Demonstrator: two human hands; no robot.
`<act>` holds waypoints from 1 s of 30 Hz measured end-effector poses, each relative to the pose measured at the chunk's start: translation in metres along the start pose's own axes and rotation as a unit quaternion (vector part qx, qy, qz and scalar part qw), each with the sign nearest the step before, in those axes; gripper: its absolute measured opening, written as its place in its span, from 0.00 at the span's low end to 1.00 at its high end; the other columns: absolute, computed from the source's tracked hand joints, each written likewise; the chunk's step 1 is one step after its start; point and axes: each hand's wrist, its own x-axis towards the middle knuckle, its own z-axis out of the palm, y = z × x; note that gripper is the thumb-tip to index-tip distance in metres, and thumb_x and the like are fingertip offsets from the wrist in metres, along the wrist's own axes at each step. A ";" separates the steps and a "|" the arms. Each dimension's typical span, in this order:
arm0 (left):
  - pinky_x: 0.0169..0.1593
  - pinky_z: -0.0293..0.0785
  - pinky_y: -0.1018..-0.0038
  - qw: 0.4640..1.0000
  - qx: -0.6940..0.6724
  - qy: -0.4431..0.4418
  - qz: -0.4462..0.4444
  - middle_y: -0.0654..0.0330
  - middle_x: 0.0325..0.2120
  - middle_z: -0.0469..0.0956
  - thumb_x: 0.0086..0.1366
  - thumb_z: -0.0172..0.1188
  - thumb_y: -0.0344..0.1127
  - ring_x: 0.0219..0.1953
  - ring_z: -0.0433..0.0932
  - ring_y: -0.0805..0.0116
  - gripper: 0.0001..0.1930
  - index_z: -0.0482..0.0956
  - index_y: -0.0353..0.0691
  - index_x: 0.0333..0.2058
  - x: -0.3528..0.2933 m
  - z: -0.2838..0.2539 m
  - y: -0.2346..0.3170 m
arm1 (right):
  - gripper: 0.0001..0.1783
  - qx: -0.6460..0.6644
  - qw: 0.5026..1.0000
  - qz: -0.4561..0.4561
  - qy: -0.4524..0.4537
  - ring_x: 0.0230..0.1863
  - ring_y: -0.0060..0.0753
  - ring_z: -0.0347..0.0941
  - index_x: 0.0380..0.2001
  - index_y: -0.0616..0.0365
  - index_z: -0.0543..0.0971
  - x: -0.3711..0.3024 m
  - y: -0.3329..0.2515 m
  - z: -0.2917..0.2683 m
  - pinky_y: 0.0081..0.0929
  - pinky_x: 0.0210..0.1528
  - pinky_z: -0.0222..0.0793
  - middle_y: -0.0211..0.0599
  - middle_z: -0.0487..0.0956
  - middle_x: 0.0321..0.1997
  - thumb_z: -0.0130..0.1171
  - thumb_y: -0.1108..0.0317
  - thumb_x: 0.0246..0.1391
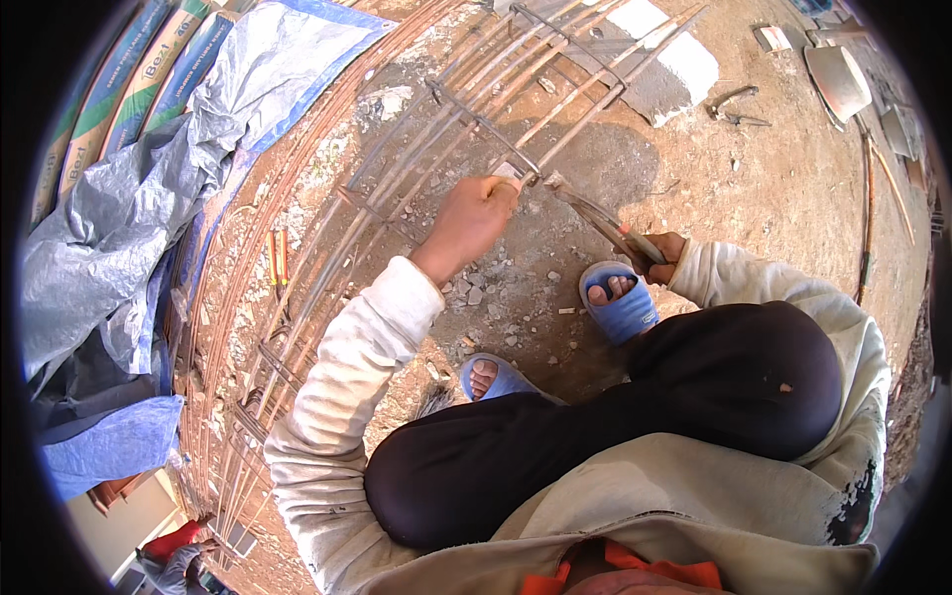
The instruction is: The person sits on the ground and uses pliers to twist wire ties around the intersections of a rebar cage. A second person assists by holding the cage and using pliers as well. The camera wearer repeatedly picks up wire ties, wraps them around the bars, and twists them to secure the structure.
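Observation:
A long cage of steel reinforcing bars [466, 124], tied with square stirrups, curves across the ground in front of me. My left hand [474, 220] is closed at the cage's near side, by a stirrup corner. A small pale piece [508, 172] shows at its fingertips; what it is I cannot make out. My right hand [666, 260], partly turned away, grips the handles of a pair of long-handled pincers [600, 218]. Their jaws point at that stirrup corner, close to the bar; whether they touch it is unclear.
Orange-handled pliers [278, 260] lie left of the cage, beside loose thin rods [223, 233]. A grey-blue tarp [149, 213] and stacked bags [149, 74] stand further left. My sandalled feet [620, 297] are close below. At right are a metal pan [838, 81] and a long rod [867, 213]. Another person [174, 555] is lower left.

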 end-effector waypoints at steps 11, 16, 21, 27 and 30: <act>0.36 0.73 0.74 0.964 0.187 -0.026 -0.189 0.56 0.22 0.80 0.63 0.61 0.54 0.27 0.77 0.70 0.28 0.82 0.27 0.28 0.026 0.012 0.057 | 0.37 0.090 0.981 -0.163 -0.052 0.50 0.36 0.71 0.61 0.59 0.66 0.031 0.076 0.034 0.31 0.54 0.66 0.41 0.77 0.47 0.54 0.74 0.41; 0.27 0.69 0.69 0.960 0.238 -0.089 -0.120 0.56 0.18 0.77 0.63 0.62 0.50 0.20 0.73 0.70 0.23 0.81 0.30 0.24 0.036 0.005 0.062 | 0.42 0.156 0.960 -0.229 -0.048 0.54 0.35 0.70 0.66 0.58 0.60 0.012 0.100 0.018 0.29 0.58 0.64 0.42 0.75 0.53 0.53 0.74 0.41; 0.25 0.68 0.60 0.925 0.373 -0.050 0.054 0.50 0.15 0.73 0.64 0.61 0.47 0.17 0.75 0.55 0.21 0.76 0.34 0.22 0.025 0.009 0.058 | 0.43 0.133 0.966 -0.224 -0.001 0.56 0.36 0.71 0.66 0.61 0.58 -0.003 0.068 -0.021 0.31 0.59 0.65 0.44 0.73 0.56 0.51 0.77 0.41; 0.24 0.72 0.59 0.856 0.493 0.010 0.152 0.50 0.17 0.74 0.66 0.58 0.48 0.20 0.77 0.49 0.19 0.73 0.35 0.27 0.013 0.017 0.036 | 0.30 -0.020 0.915 -0.359 0.182 0.46 0.46 0.75 0.59 0.63 0.65 0.011 0.069 -0.022 0.35 0.48 0.71 0.48 0.75 0.46 0.57 0.70 0.53; 0.23 0.73 0.60 0.843 0.516 0.028 0.146 0.51 0.18 0.75 0.66 0.57 0.48 0.21 0.77 0.49 0.19 0.74 0.34 0.29 0.006 0.015 0.036 | 0.28 0.087 0.951 -0.274 0.116 0.42 0.49 0.76 0.56 0.63 0.68 0.017 0.032 -0.020 0.35 0.44 0.71 0.50 0.76 0.43 0.59 0.60 0.57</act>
